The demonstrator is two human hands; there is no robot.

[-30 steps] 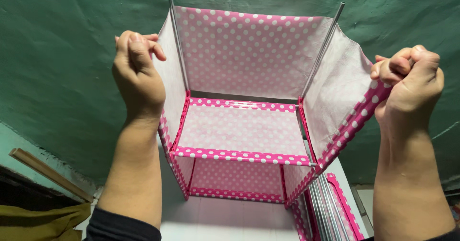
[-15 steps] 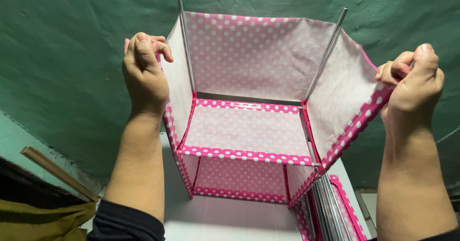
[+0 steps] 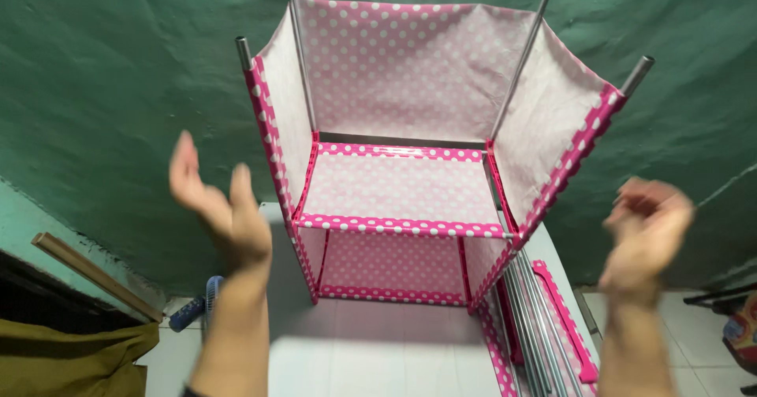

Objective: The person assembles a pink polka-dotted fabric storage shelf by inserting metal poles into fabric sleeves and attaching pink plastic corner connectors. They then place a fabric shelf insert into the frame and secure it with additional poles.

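Your left hand [image 3: 229, 216] at 9 o'clock is open and empty, your right hand [image 3: 646, 235] at 3 blurred — grip unclear — the pink white-dotted fabric shelf rack [image 3: 402, 184] roofless, four steel poles bare.

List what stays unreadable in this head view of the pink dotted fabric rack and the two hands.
- Right hand: motion-blurred, so its finger pose is unclear.
- Left hand: partly blurred; it appears open.
- Loose metal poles: cut off by the bottom edge, so their count is unclear.
- Pink dotted fabric rack: its base is hidden behind the lower shelf.
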